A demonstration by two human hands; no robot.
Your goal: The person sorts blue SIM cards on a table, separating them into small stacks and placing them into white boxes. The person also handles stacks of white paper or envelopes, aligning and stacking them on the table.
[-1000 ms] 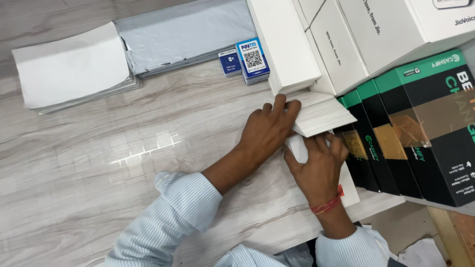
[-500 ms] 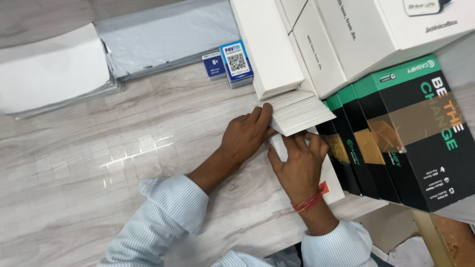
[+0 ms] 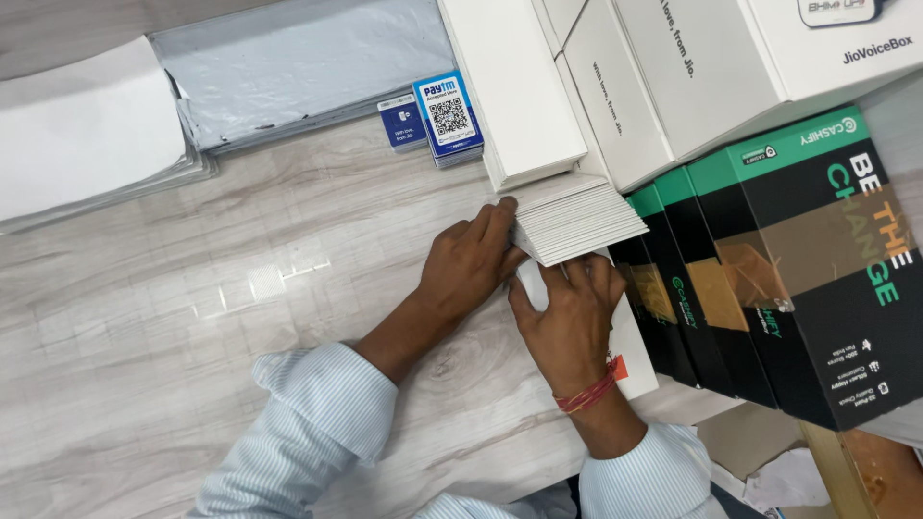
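Observation:
A thick stack of white flat cards leans out from under the white boxes. My left hand presses its fingers against the stack's left edge. My right hand grips from below, fingers curled on a white flat piece that runs down beside the black and green boxes. A red thread sits on my right wrist. Both sleeves are light blue striped.
Grey mailer bags and a pile of white sheets lie at the back left. Two small blue code stands sit near them. The wooden tabletop spreads left. Crumpled paper and brown board lie at bottom right.
The view has shifted slightly, and the stack of white cards shows more fanned edges. Both hands stay on it, little moved.

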